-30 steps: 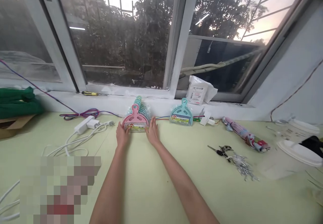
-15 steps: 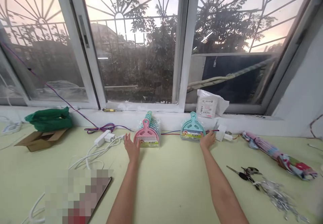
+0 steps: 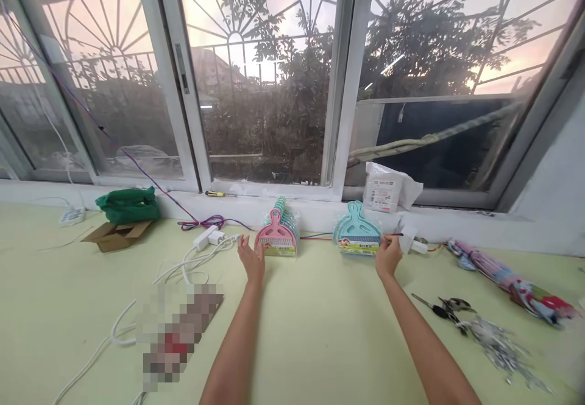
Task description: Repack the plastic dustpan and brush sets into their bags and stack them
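Observation:
A pink dustpan-and-brush set [image 3: 276, 234] in clear wrapping stands at the front of a row of similar sets, with teal handles behind it. Beside its left edge is my left hand [image 3: 252, 260], fingers apart and thumb at the wrapping. To the right, a teal dustpan-and-brush set [image 3: 359, 229] with a yellow-green label leans upright by the wall, in front of at least one more teal set. My right hand [image 3: 389, 256] pinches the lower right edge of this front teal set.
A white plastic-wrapped packet [image 3: 384, 187] rests on the sill. Right lie a folded floral umbrella [image 3: 503, 274] and keys [image 3: 450, 313]. Left are a green bag [image 3: 128, 204] on a cardboard box [image 3: 116, 239], white cables [image 3: 194, 265], a screwdriver [image 3: 219, 193] and a blurred flat object [image 3: 185, 335].
The view has swung left. The front teal set has shifted slightly right of those behind it, with my right hand at its edge. My left hand stays beside the pink set.

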Demonstrator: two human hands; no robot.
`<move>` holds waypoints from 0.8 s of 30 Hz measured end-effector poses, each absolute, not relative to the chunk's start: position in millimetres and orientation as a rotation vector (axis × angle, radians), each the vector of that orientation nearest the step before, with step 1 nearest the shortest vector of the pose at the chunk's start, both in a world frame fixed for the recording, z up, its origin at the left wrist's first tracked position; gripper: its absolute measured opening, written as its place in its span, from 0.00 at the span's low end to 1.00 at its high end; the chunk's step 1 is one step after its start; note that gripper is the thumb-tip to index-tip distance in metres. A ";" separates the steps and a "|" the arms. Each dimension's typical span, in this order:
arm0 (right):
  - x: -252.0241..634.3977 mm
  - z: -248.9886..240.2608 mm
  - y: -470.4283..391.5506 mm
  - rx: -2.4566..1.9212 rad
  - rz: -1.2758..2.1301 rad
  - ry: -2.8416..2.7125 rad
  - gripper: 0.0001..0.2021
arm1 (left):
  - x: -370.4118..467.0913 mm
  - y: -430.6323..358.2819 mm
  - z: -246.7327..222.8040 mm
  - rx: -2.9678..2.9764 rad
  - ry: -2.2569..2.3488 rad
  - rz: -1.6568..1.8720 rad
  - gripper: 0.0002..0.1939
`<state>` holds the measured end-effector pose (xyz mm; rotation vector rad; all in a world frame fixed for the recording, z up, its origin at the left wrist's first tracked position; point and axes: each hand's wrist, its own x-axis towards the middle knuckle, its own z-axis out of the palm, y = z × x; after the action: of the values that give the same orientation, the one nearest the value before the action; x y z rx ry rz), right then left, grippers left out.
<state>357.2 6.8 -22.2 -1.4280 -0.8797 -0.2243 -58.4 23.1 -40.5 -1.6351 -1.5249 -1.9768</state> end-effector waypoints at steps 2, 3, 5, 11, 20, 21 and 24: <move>345.8 -15.7 -20.7 -1.424 -0.122 -0.892 0.16 | -37.4 1.2 -36.7 -1.838 -1.501 -2.100 0.29; 338.7 -14.4 -34.4 -1.432 -0.047 -0.892 0.17 | -23.4 -11.1 -34.4 -2.024 -1.490 -2.173 0.31; 321.9 -15.1 -60.0 -1.451 0.144 -0.908 0.18 | 7.5 -35.8 -29.5 -2.550 -1.556 -2.312 0.31; 269.2 -29.6 -120.2 -1.485 0.394 -1.047 0.18 | 61.7 -82.4 -29.3 -3.220 -1.911 -2.605 0.20; 217.9 -40.9 -179.5 -1.307 0.102 -2.013 0.15 | 37.2 -93.5 -56.2 -2.245 -2.253 -3.117 0.17; 215.4 -43.6 -179.5 -1.341 0.161 -2.003 0.17 | 35.9 -93.1 -55.1 -2.181 -2.264 -3.121 0.18; 215.2 -51.9 -173.8 -1.413 0.433 -1.703 0.20 | 35.3 -92.0 -51.0 -2.142 -2.257 -3.124 0.20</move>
<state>215.2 -173.8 -51.9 -1.4134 -1.7026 0.4334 35.3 -92.0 -51.0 -2.1419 -2.2572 -3.1237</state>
